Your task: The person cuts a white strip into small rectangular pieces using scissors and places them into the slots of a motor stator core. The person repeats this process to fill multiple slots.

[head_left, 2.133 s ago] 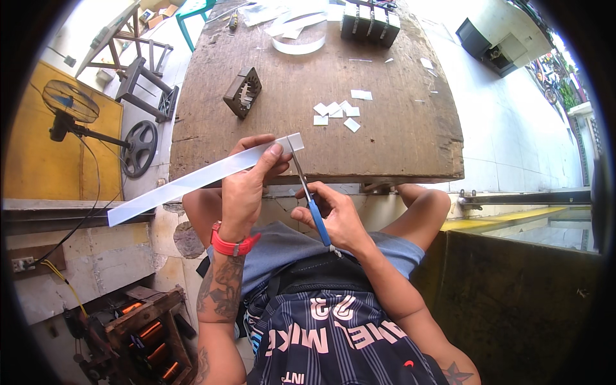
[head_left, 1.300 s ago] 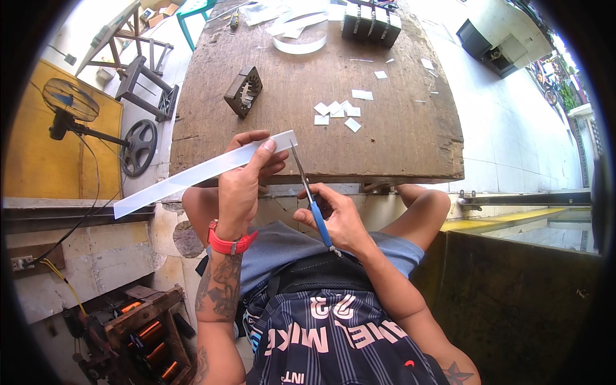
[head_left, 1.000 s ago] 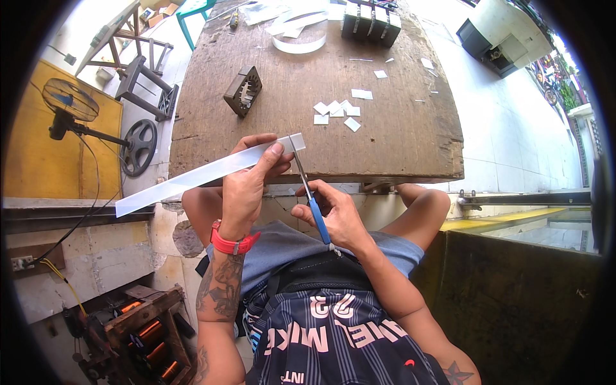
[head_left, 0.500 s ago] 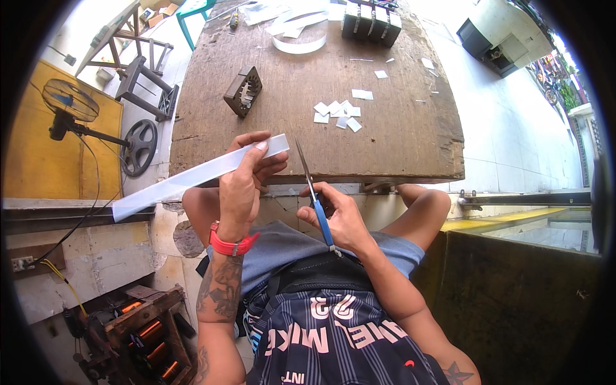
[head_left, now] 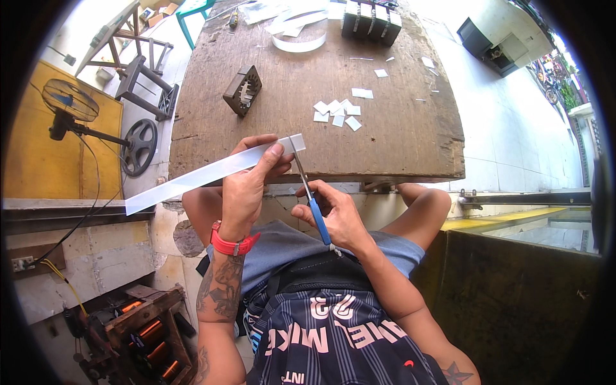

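Note:
My left hand [head_left: 256, 168] pinches a long, pale translucent strip [head_left: 192, 179] near its right end, thumb on top and fingers beneath. The strip slants down to the left, over my lap and past the table's front edge. In my right hand [head_left: 333, 215] are blue-handled scissors [head_left: 317, 218], held by the handles with the blades pointing up and away. The blades cross the strip a little in from its right tip, just beyond my left thumb. Several small white squares [head_left: 337, 120] lie in a loose cluster on the wooden table [head_left: 301, 83] beyond the scissors.
A dark slotted metal block [head_left: 244, 92] stands on the table's left side. At the far end are a curled white strip [head_left: 300, 45] and a row of dark blocks [head_left: 371, 24]. A fan [head_left: 69, 102] is at left, coils of copper wire [head_left: 151, 332] at lower left.
My left hand has shifted the strip to the right, so its tip now lies between or across the scissor blades. The scissors have moved slightly left. One small square has joined or shifted in the cluster.

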Demonstrator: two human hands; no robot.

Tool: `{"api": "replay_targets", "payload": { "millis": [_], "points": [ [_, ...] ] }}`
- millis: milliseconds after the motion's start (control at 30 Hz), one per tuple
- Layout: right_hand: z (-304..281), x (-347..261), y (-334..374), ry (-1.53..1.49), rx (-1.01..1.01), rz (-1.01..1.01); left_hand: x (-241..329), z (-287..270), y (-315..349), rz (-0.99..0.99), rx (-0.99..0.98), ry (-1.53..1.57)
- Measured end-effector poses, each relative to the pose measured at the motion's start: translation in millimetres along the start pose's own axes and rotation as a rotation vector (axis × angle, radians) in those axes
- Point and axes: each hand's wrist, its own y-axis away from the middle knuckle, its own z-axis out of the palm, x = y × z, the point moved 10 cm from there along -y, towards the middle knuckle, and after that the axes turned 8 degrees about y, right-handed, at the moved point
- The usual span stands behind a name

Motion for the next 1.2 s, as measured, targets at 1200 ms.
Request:
{"api": "replay_targets", "payload": {
  "millis": [1200],
  "points": [
    [1,-3,-1,0.028,-0.014,-0.013,0,1,1,-0.001,0.005,0.044]
  ]
}}
